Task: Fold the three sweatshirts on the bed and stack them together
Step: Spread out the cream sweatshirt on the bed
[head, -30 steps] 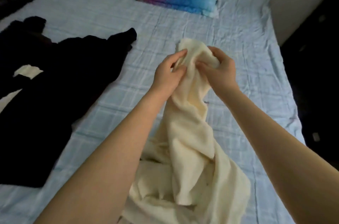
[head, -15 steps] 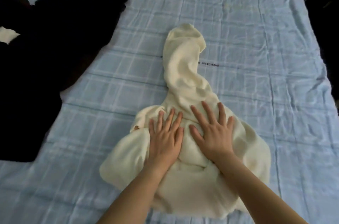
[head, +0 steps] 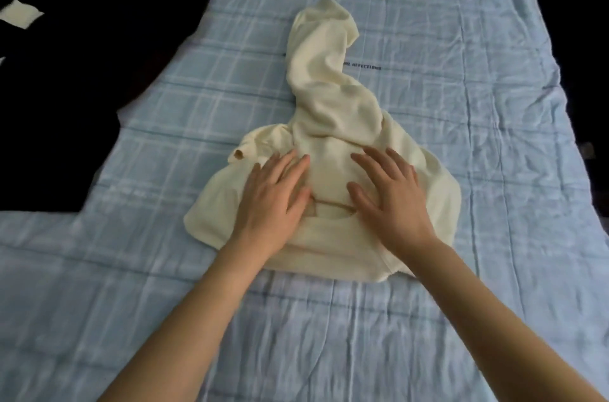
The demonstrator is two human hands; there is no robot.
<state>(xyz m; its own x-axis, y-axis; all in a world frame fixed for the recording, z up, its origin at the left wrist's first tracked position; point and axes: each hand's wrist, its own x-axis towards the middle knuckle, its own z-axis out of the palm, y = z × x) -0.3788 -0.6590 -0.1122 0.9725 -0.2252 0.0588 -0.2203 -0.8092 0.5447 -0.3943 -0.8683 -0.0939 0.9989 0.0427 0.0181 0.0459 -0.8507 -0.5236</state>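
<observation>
A cream sweatshirt (head: 324,95) lies bunched in the middle of the bed, a twisted part of it reaching away from me. My left hand (head: 275,197) presses flat on its left half with straight fingers. My right hand (head: 389,194) lies flat on its right half, fingers spread. A gap of cream cloth shows between the two hands. At the upper left a black sweatshirt (head: 85,72) lies spread out, with a pale patch (head: 21,14) on it. I cannot tell whether that dark heap is one garment or more.
The bed carries a light blue plaid sheet (head: 461,105) with wrinkles and a line of small dark print beside the cream cloth. Dark floor or furniture (head: 583,39) runs along the bed's right edge.
A second ago both hands held the cream sweatshirt up by its top. It was laid down on the bed, and since then my flat hands have slid apart on it.
</observation>
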